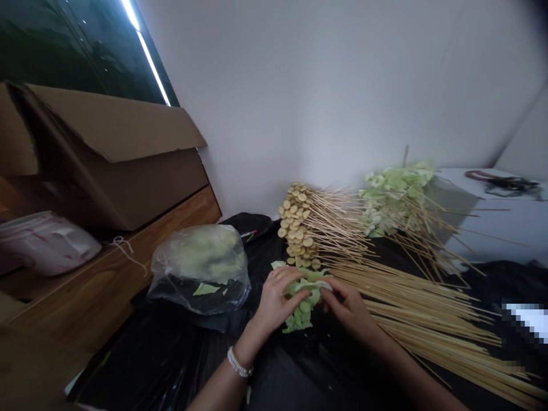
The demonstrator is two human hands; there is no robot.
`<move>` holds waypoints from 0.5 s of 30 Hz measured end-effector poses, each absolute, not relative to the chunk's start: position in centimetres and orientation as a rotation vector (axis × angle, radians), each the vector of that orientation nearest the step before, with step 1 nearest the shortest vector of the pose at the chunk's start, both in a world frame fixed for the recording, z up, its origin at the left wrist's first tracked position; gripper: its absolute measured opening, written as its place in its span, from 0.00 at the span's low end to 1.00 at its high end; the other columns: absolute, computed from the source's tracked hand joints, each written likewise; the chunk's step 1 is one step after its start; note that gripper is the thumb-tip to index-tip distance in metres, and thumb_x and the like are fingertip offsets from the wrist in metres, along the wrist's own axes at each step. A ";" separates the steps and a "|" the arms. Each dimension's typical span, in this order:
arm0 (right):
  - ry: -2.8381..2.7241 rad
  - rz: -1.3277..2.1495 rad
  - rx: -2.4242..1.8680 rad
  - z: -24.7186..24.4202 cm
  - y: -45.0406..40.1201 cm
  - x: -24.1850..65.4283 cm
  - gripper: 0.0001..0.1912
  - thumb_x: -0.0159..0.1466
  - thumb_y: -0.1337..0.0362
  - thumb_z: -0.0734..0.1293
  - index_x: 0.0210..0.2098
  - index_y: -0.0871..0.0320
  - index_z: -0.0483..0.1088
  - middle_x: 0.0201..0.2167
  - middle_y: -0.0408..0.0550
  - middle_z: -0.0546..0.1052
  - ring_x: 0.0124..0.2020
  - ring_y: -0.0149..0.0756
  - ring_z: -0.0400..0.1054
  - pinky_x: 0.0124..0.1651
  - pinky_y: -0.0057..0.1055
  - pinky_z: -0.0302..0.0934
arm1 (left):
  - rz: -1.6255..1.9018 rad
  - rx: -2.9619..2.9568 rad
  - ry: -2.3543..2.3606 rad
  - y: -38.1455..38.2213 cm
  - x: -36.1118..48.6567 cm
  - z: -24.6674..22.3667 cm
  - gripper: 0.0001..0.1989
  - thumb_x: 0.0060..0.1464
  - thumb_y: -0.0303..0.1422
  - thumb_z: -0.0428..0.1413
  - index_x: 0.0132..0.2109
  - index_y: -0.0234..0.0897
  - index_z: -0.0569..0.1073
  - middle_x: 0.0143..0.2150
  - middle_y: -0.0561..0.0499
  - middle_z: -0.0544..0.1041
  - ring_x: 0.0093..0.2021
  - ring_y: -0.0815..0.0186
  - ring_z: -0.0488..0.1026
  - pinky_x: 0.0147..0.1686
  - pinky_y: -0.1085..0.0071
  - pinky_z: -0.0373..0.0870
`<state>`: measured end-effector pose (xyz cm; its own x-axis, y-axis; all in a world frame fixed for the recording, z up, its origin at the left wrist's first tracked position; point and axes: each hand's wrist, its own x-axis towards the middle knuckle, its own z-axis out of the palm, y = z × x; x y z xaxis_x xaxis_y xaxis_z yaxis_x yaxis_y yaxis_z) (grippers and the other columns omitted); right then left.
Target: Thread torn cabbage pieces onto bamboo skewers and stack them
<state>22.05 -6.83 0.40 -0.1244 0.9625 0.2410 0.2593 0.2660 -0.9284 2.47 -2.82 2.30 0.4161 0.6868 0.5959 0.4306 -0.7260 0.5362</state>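
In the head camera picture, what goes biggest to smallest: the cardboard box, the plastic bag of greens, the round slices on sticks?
1. Cardboard box
2. Clear plastic bag of green leaves
3. Stack of round slices on wooden skewers

The bag sits nearer the camera than the stack, so that order is only how they look.

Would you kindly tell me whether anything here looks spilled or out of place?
A stray green scrap lies alone on the black plastic sheet below the left wrist, away from the other green pieces, so it looks dropped.
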 end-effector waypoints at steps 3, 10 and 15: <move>-1.763 0.805 -1.192 1.2 -7.2 22.1 0.18 0.66 0.57 0.59 0.51 0.56 0.70 0.29 0.45 0.76 0.26 0.34 0.68 0.32 0.31 0.62 | 1.136 2.451 0.931 -2.6 2.5 1.8 0.06 0.58 0.34 0.56 0.39 0.39 0.78 0.35 0.47 0.80 0.40 0.62 0.75 0.45 0.63 0.68; -2.041 0.353 -1.386 5.6 -8.9 28.5 0.19 0.63 0.56 0.63 0.53 0.50 0.70 0.47 0.50 0.76 0.45 0.44 0.71 0.47 0.40 0.64 | 1.228 2.524 1.000 -2.0 2.3 1.0 0.08 0.59 0.35 0.54 0.38 0.39 0.77 0.33 0.48 0.79 0.37 0.62 0.75 0.42 0.64 0.69; -1.703 -0.005 -1.724 4.9 -12.1 39.3 0.21 0.62 0.45 0.61 0.43 0.53 0.74 0.41 0.54 0.78 0.40 0.46 0.72 0.43 0.42 0.66 | 1.215 2.561 0.965 -2.0 2.4 1.0 0.07 0.59 0.34 0.54 0.38 0.38 0.76 0.32 0.48 0.79 0.37 0.63 0.75 0.42 0.64 0.70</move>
